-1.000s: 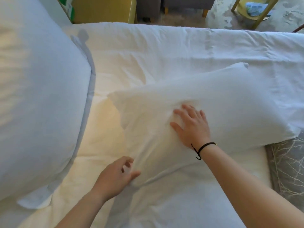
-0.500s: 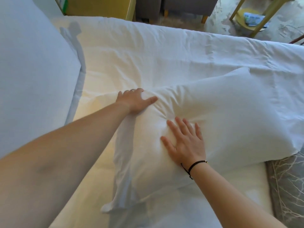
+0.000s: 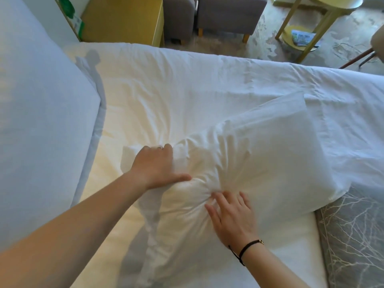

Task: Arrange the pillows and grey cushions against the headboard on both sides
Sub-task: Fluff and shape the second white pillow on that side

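The soft white fabric pillow (image 3: 249, 167) lay flat mid-bed, beside a large white pillow (image 3: 41, 121) at the left. The left hand (image 3: 158, 165) bunched its near corner in a closed grip; the right hand (image 3: 232, 217) pressed flat, fingers spread, holding nothing. To lift it well, both hands probably needed opposite corners. Half a second before, the left hand merely rested there.

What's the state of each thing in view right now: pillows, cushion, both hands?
Pillow: flat on the bed, dented and creased.
Big pillow: upright at left, untouched.
Grey cushion: at right, its near corner under the pillow.
Left hand: gripping the pillow's edge.
Right hand: open, pressing into the pillow.
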The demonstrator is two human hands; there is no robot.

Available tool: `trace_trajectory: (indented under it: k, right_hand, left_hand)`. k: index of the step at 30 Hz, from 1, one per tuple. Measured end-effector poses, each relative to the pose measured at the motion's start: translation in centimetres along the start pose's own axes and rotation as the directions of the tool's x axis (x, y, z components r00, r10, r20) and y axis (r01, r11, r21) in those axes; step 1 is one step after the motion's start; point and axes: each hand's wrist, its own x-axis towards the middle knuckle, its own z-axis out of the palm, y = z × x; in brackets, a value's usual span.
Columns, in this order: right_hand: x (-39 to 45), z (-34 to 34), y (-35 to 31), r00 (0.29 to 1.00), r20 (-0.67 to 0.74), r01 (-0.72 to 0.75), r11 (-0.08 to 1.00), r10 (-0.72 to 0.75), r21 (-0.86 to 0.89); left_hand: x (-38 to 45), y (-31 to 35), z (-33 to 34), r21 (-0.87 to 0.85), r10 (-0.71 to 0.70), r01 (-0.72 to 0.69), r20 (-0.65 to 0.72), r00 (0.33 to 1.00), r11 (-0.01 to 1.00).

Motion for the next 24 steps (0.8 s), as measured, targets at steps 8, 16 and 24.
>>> trace_trajectory:
  k: [8,16,24]
  right_hand:
    - [3.9,-12.2,-0.3,0.835,-0.541,0.147,0.988,-0.101,0.041]
    - [2.7,-11.3,2.0,0.985,0.101,0.148,0.983,-0.137,-0.112]
    - [-1.5,-13.1,4.9,0.954,0.157,0.269,0.961,-0.256,-0.062]
  left_hand:
    - [-14.4,3.2,-3.7,-0.375,0.077,-0.023,0.129,0.989,0.927]
    - [-22.1,4.3,-2.5,-0.337,-0.218,0.265,0.171,0.961,0.903]
    - [-26.2,5.4,-1.8,-0.233,-0.252,0.238,-0.034,0.967,0.943]
